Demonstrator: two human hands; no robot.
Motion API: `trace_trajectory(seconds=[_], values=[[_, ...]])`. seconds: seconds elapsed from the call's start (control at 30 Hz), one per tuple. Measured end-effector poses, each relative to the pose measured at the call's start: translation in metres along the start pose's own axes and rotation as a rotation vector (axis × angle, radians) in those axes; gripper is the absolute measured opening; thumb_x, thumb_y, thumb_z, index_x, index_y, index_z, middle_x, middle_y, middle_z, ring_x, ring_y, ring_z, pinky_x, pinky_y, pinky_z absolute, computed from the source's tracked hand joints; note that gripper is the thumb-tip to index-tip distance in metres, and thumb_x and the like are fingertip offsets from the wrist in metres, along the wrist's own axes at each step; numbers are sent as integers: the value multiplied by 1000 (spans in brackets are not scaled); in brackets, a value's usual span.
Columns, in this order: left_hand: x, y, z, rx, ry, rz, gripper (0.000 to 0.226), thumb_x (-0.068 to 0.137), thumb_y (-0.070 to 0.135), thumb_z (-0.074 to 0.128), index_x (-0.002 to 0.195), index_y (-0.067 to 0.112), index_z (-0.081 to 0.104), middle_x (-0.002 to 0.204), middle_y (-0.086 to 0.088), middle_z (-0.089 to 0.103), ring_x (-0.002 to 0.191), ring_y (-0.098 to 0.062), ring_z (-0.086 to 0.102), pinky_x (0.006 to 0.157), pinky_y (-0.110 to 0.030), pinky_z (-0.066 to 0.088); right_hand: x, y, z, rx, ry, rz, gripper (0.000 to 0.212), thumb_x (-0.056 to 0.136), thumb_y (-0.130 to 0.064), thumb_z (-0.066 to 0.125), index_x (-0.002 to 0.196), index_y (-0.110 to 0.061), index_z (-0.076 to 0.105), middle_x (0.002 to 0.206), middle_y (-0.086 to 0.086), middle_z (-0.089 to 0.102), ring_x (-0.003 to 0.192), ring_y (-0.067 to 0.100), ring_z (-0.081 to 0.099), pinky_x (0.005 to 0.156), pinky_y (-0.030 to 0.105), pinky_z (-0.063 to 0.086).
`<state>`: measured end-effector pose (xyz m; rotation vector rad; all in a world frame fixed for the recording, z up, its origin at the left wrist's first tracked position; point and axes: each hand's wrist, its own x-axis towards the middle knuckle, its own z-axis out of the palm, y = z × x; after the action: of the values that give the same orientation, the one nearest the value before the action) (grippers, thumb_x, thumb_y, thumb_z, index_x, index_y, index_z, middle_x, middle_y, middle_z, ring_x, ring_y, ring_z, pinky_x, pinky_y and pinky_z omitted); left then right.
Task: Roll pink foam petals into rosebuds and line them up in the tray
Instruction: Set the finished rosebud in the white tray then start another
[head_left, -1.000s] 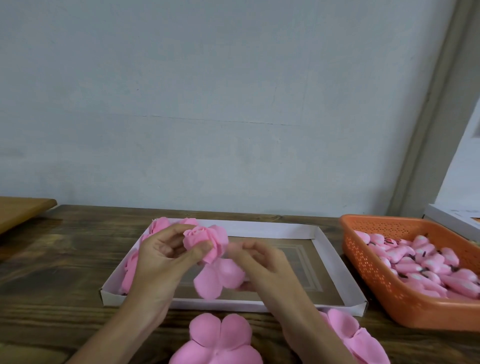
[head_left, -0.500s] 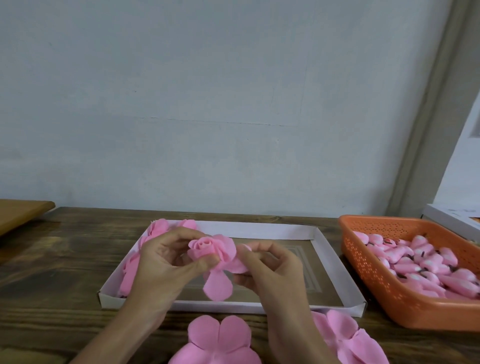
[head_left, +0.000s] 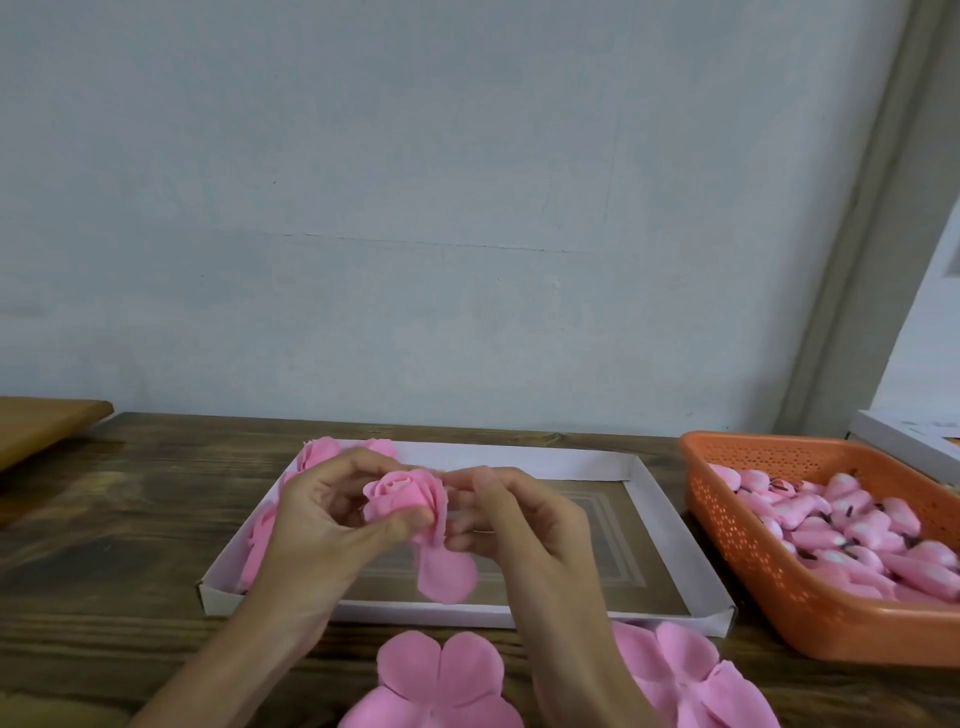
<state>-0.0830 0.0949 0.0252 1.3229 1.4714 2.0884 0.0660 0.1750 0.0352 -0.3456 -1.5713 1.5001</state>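
Above the white tray (head_left: 675, 535) I hold a half-rolled pink rosebud (head_left: 402, 496). My left hand (head_left: 327, 525) grips its base between thumb and fingers. My right hand (head_left: 519, 519) pinches an outer petal against the bud's right side. One loose petal (head_left: 445, 571) still hangs down below the bud. Finished rosebuds (head_left: 317, 454) lie along the tray's left end, partly hidden behind my left hand. Flat pink foam petal pieces (head_left: 441, 675) lie on the table in front of the tray, with more petal pieces (head_left: 691, 675) to the right.
An orange perforated basket (head_left: 737, 545) at the right holds several small pink buds with dark stems. A white box edge (head_left: 904, 441) sits behind it. A lighter wooden board (head_left: 41, 426) is at the far left. The grey wall runs close behind the table.
Two hanging petals have been wrapped up round the bud, leaving one hanging. My hands have closed in tighter on the bud, which looks fuller and rounder.
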Motion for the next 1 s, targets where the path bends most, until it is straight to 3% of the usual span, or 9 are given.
trace_trajectory(seconds=[0.1,0.23,0.33,0.47,0.53,0.6,0.73,0.83,1.0], values=[[1,-4,-2,-17,59,-31,43,50,35,89,90,25,79,91,-9,77,81,-23,74,64,-35,63,0,-5,-2,9,-44,20,24,104,-23,58,92,-26,78,91,6,80,85,19,76,78,27,60],[4,-8,-2,-115,125,-37,41,52,24,98,88,24,79,90,-8,77,74,-18,73,53,-23,57,5,-1,-11,-136,-94,188,11,95,-38,72,100,-28,74,104,-6,77,97,13,73,82,30,62],[4,-10,0,-136,157,-13,30,53,25,85,83,27,79,85,-6,76,69,-16,72,51,-22,56,6,2,-14,-210,-201,358,25,85,-23,85,106,-14,73,99,5,77,88,18,77,75,33,64],[3,-9,2,-92,181,2,33,51,21,91,81,23,77,93,-19,73,72,-22,72,51,-27,58,4,0,-15,-97,-102,349,14,84,-7,83,96,-4,75,83,11,78,71,18,76,62,26,60],[2,-9,3,-47,195,28,38,49,23,98,81,24,77,96,-21,72,78,-30,72,58,-37,60,4,0,-14,-10,-46,347,15,88,-8,80,99,-4,72,85,13,79,71,21,76,62,27,60],[0,-8,4,-15,202,49,34,51,31,90,81,25,77,96,-19,72,81,-34,72,64,-44,60,2,-2,-11,49,-2,330,13,89,-7,78,100,-4,70,87,16,78,75,25,78,64,29,61],[-2,-5,4,3,181,65,34,54,24,94,83,30,77,90,-12,74,78,-32,73,59,-28,61,-2,-3,-6,142,117,304,14,88,0,76,98,-1,66,86,22,76,72,25,77,59,28,60],[-2,-2,6,32,131,93,44,51,22,100,87,27,77,89,-9,76,80,-25,75,65,-29,63,-3,-2,-4,176,164,253,15,87,-1,77,96,0,65,84,23,76,74,26,77,60,27,60],[-6,5,12,71,114,168,37,54,34,92,87,28,78,88,-5,77,81,-21,75,69,-30,63,-4,-1,2,301,50,178,5,93,-5,73,93,-1,70,86,24,77,78,27,78,69,30,62]])
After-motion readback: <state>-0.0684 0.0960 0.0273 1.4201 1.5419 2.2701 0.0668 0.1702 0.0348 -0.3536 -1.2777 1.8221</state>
